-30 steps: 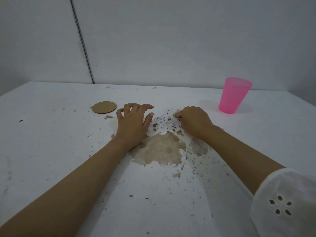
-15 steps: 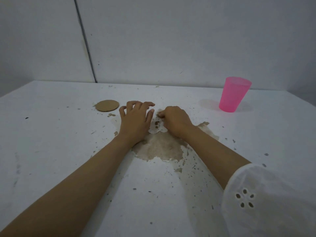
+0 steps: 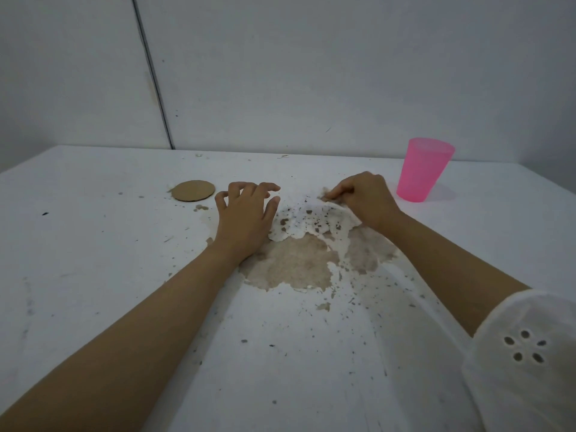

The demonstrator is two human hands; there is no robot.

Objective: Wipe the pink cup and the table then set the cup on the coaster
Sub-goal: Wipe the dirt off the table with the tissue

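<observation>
A soiled tissue (image 3: 302, 222) is pinched over the stained tabletop (image 3: 93, 244); the wiping is judged unfinished.

The tissue's far edge is pinched by the right grip (image 3: 364, 201), its fingers curled. The left grip (image 3: 246, 216) is spread with bent fingers and pressed down at the tissue's left edge, with nothing held. The pink cup (image 3: 422, 169) is stood upright just beyond and right of the right grip, the nearer one. The coaster (image 3: 193, 190) is laid just left of the left grip. No writing is seen.

Between left hand (image 3: 246, 218) and right hand (image 3: 366, 199), stained tissue (image 3: 307, 224) near pink cup (image 3: 423, 169)
</observation>
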